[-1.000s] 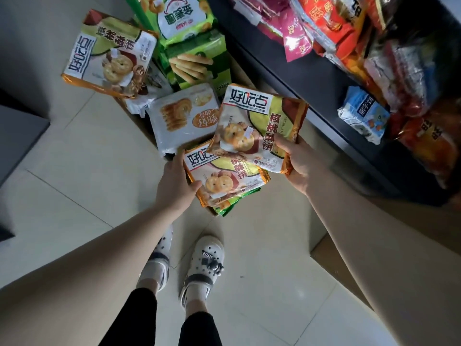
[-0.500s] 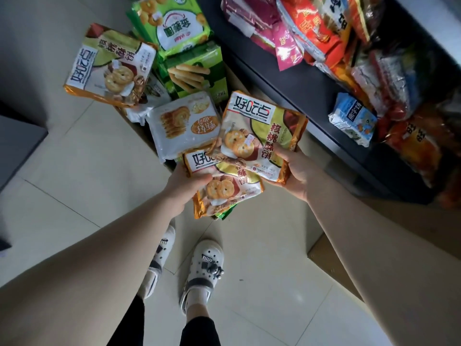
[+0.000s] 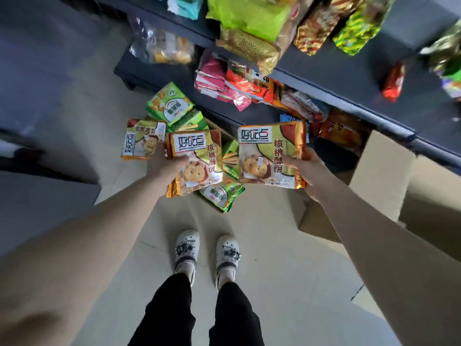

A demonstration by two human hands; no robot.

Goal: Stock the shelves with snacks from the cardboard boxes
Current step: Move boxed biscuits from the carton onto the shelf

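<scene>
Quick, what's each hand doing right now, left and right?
Left hand: holding an orange-edged cookie pack at its left side.
Right hand: holding a second cookie pack by its right edge.

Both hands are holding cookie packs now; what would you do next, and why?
Probably move the walnut cookie pack in the right hand up to the dark shelf, where bare board shows; the left hand grips a second pack, ready to follow.
</scene>
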